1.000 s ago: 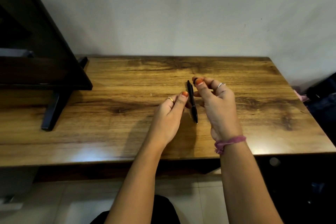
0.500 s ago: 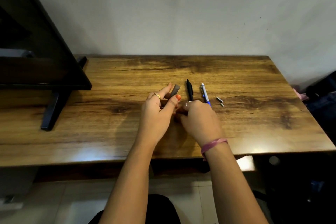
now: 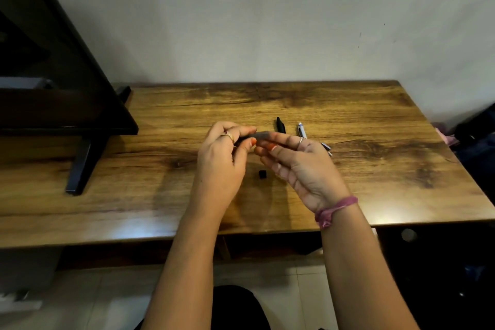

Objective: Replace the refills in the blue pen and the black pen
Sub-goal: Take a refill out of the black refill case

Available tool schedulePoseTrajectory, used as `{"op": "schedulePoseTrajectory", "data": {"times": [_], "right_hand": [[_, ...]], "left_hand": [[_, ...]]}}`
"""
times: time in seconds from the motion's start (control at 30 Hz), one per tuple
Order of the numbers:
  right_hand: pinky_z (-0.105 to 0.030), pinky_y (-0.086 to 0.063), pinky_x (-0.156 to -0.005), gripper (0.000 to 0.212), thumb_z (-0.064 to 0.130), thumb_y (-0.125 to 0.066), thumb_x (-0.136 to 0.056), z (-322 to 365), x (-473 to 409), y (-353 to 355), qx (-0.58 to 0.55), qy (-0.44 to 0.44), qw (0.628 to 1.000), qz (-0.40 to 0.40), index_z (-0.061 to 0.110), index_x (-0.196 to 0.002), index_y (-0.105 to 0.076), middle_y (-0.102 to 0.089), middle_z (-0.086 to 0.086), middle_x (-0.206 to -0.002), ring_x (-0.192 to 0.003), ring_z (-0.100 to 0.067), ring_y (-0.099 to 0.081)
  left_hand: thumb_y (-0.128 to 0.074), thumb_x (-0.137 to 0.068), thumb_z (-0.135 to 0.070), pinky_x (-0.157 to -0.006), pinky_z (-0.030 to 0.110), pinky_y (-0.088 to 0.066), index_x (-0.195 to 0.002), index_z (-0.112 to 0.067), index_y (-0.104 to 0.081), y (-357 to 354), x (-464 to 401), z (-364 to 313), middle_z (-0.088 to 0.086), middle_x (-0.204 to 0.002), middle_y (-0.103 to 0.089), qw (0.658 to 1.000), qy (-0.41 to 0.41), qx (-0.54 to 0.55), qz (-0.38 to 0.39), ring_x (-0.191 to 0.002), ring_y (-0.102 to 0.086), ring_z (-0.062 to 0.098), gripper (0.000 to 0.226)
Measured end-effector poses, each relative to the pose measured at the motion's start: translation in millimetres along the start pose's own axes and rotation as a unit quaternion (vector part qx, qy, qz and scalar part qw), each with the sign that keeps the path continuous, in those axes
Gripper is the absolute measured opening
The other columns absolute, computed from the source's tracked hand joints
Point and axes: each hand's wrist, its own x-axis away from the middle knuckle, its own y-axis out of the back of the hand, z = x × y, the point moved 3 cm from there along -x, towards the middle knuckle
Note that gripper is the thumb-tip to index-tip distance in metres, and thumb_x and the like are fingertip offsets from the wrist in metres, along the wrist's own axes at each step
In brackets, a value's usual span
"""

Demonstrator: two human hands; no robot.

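Note:
My left hand holds a short dark grey tube above the wooden table, gripping its left end between thumb and fingers. My right hand, palm turned up, pinches the tube's right end with thumb and index finger. Behind the hands the black pen lies on the table, its lower part hidden by my right fingers. The blue-and-white pen lies just right of it, also partly hidden. A small black cap sits on the table below my hands.
Two tiny metal parts lie right of the blue pen, by my right hand. A dark monitor on a black stand fills the table's left side. Dark bags sit off the right edge. The wall runs behind the table.
The black pen went from my right hand down onto the table beside the blue pen. My left hand picked up the grey tube, my right hand came to its end, and a small black cap now lies on the table.

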Motion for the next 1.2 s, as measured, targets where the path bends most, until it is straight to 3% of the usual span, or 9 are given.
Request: {"op": "schedulePoseTrajectory", "data": {"times": [0.17,0.43,0.87,1.07,1.2], "right_hand": [[-0.027,-0.056,-0.078,0.018,-0.012,-0.051,-0.089,-1.5,-2.8,2.7,-0.051,0.000,0.999,-0.013,-0.005,-0.100,-0.063,-0.068,-0.018,-0.094,-0.077,-0.019,-0.069],[-0.026,-0.058,-0.076,0.019,-0.013,-0.055,-0.086,-4.6,-8.1,10.5,-0.064,0.001,0.998,-0.013,-0.004,-0.100,-0.065,-0.070,-0.018,-0.094,-0.076,-0.019,-0.072],[-0.024,-0.059,-0.073,0.017,-0.012,-0.056,-0.086,-3.1,-6.5,12.4,-0.091,0.004,0.996,-0.017,-0.005,-0.099,-0.065,-0.073,-0.014,-0.082,-0.071,-0.018,-0.072],[-0.022,-0.059,-0.067,0.016,-0.012,-0.057,-0.085,-0.6,-6.2,12.5,-0.083,0.047,0.995,-0.042,-0.002,-0.094,-0.066,-0.073,-0.011,-0.079,-0.068,-0.017,-0.072],[-0.021,-0.058,-0.066,0.014,-0.007,-0.061,-0.085,5.5,-4.6,10.5,-0.035,0.114,0.991,-0.063,0.002,-0.095,-0.066,-0.073,-0.009,-0.084,-0.072,-0.015,-0.071]], "left_hand": [[-0.062,-0.090,-0.002,-0.080,-0.002,-0.035,-0.107,-0.006,-0.071,4.2,-2.7,-4.6,0.001,-0.100,-0.059,1.000,-0.015,-0.012,0.011,-0.084,-0.050,-0.003,0.020],[-0.060,-0.090,-0.002,-0.084,0.003,-0.039,-0.108,-0.005,-0.071,2.2,-3.9,-8.7,0.005,-0.103,-0.062,0.998,-0.021,-0.037,0.035,-0.093,-0.054,0.008,0.021],[-0.062,-0.090,-0.003,-0.081,-0.003,-0.035,-0.107,-0.008,-0.071,1.0,-3.2,-8.4,0.004,-0.101,-0.063,0.999,-0.014,-0.027,0.030,-0.090,-0.054,0.005,0.020],[-0.063,-0.089,-0.006,-0.083,0.003,-0.039,-0.108,-0.012,-0.071,-0.8,-2.9,-6.3,0.001,-0.103,-0.064,0.999,-0.006,-0.016,0.042,-0.093,-0.057,0.007,0.021],[-0.066,-0.088,-0.010,-0.082,0.004,-0.038,-0.111,-0.016,-0.070,-1.5,-2.1,-3.8,-0.011,-0.100,-0.059,0.999,0.009,-0.021,0.048,-0.092,-0.054,0.002,0.024]]}}
